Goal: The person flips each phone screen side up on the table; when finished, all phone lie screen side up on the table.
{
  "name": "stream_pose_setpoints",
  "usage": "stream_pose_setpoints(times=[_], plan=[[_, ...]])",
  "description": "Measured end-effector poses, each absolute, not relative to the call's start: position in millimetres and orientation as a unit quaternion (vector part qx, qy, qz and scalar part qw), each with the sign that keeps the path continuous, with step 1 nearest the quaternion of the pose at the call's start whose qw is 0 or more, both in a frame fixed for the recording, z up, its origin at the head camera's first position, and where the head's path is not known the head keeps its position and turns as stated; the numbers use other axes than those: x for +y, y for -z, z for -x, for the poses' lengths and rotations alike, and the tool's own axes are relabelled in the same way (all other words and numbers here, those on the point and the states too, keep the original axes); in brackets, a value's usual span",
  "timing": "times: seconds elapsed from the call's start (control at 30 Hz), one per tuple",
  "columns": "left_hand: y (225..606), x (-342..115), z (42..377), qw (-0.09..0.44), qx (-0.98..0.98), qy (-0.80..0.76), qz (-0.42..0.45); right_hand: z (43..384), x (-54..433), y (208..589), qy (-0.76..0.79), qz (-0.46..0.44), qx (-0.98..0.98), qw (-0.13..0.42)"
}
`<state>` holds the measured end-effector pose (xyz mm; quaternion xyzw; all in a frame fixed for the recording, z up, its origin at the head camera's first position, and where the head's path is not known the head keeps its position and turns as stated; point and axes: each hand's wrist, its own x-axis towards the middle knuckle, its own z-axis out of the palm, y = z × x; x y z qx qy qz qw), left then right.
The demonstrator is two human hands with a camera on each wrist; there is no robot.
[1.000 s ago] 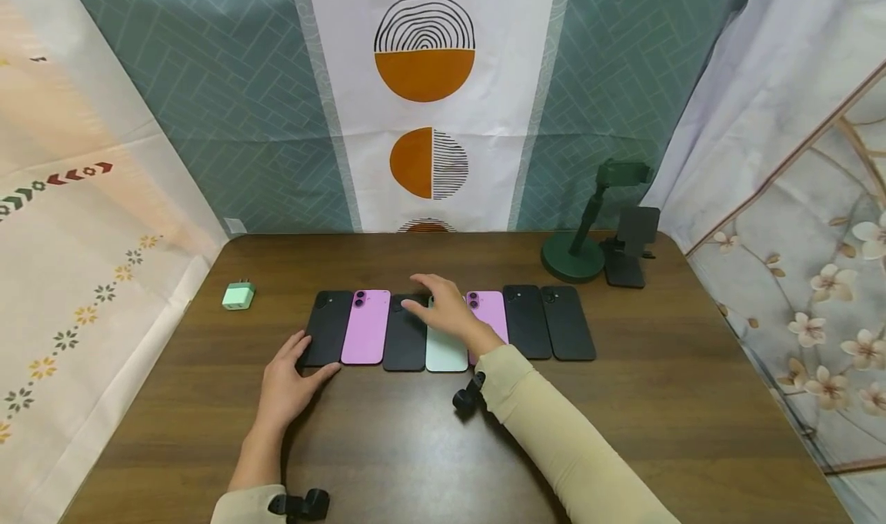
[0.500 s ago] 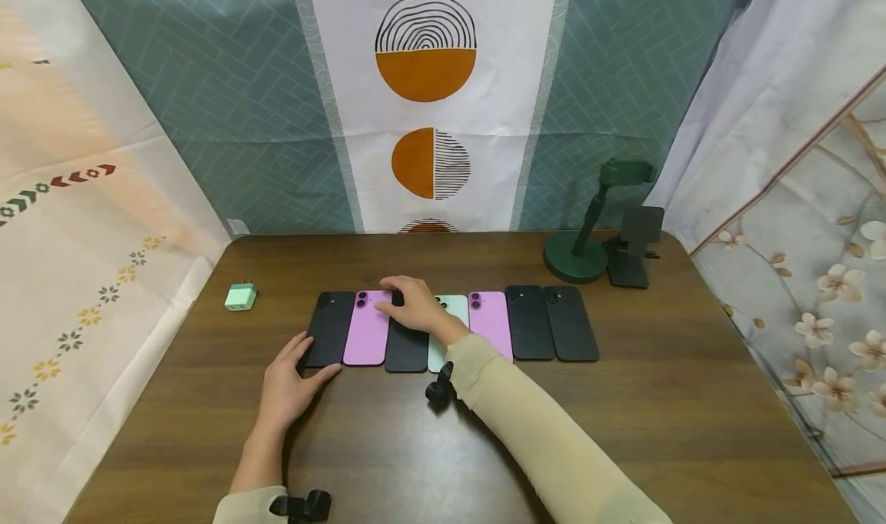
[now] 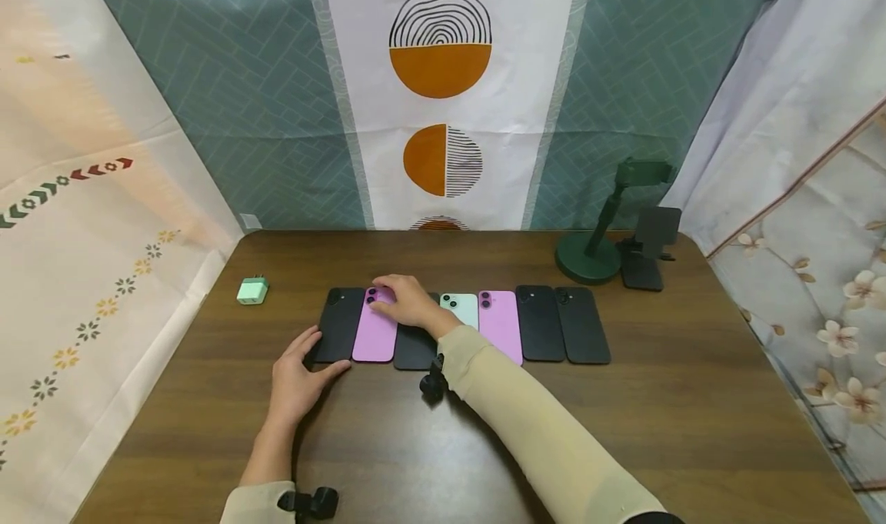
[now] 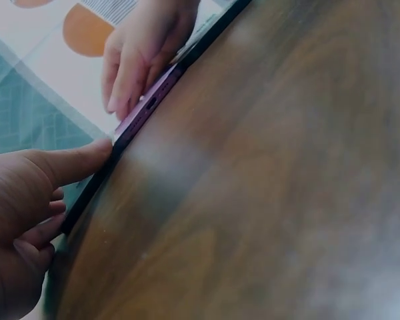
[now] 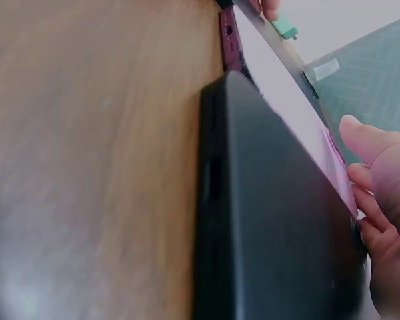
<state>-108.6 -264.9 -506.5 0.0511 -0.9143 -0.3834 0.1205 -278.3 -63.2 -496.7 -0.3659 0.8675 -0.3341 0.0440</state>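
Observation:
Several phones lie face down side by side in a row. At the left end is a black phone point(image 3: 341, 328); my left hand point(image 3: 299, 382) holds it, thumb at its lower right corner and fingers along its left edge. Beside it lies a pink phone point(image 3: 374, 338). My right hand point(image 3: 410, 302) reaches over the pink phone's upper end, its fingers by the far edge. In the right wrist view the thumb stands raised off the pink phone point(image 5: 287, 90). Under the right wrist is another black phone point(image 3: 413, 349), partly covered by the hand.
Rightward the row continues with a mint phone point(image 3: 462, 305), a second pink phone point(image 3: 500, 325) and two black phones point(image 3: 540, 324). A green stand point(image 3: 588, 258) and a black phone stand point(image 3: 644, 270) occupy the back right. A mint charger point(image 3: 252, 290) sits at the left.
My right hand has moved left, from above the mint phone across the black one to the pink phone's top. The left hand stays at the end phone. The view has shifted slightly.

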Motion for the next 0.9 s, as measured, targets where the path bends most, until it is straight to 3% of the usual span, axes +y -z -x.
stream_pose_setpoints(times=[0.43, 0.9], plan=[[508, -258, 118, 0.125, -0.900, 0.413, -0.060, 285, -74, 481, 0.249, 0.388, 0.876, 0.139], [508, -258, 115, 0.134, -0.906, 0.392, -0.083, 282, -86, 481, 0.256, 0.385, 0.872, 0.162]])
